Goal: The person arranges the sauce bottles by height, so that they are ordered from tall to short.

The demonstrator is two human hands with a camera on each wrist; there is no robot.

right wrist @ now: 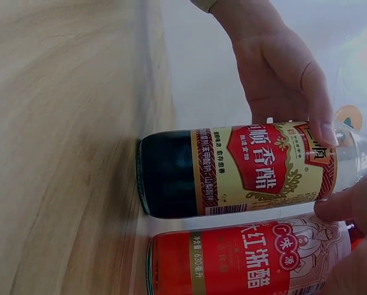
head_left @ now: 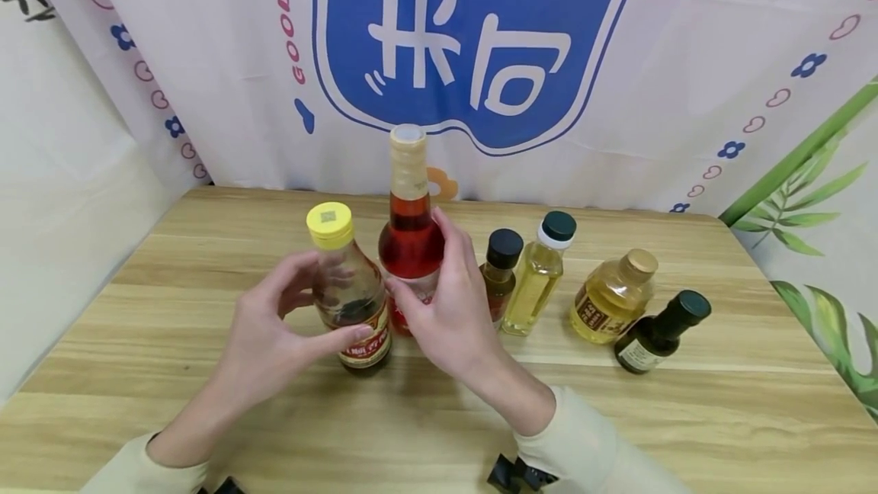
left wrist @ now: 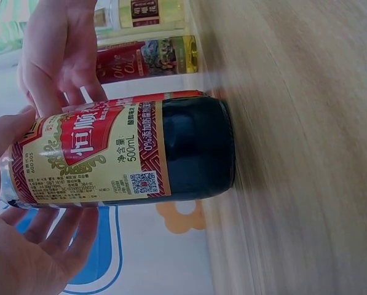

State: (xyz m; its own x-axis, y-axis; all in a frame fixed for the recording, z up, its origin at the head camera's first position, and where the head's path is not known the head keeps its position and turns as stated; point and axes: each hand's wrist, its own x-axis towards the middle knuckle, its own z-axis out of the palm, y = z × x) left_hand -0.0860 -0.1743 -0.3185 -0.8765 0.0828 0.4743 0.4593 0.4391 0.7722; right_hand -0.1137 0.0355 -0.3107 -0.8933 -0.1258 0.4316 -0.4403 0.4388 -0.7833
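A vinegar bottle (head_left: 348, 280) with a yellow cap and dark liquid stands upright on the wooden table. My left hand (head_left: 264, 345) grips it, thumb across the front of the label and fingers around the far left side. Close on its right stands a taller bottle of red vinegar (head_left: 410, 250) with a cream-wrapped neck. My right hand (head_left: 458, 319) holds that one, thumb in front and fingers round its right side. In the right wrist view the dark vinegar's label (right wrist: 263, 160) and the red bottle's label (right wrist: 269, 255) face the camera, side by side.
Right of my right hand stand a dark-capped olive oil bottle (head_left: 503, 258), a slim yellow oil bottle (head_left: 535, 280), a rounder oil jug (head_left: 613, 299) and a small dark green bottle (head_left: 660, 334). A printed curtain (head_left: 240, 113) hangs behind the table (head_left: 137, 357).
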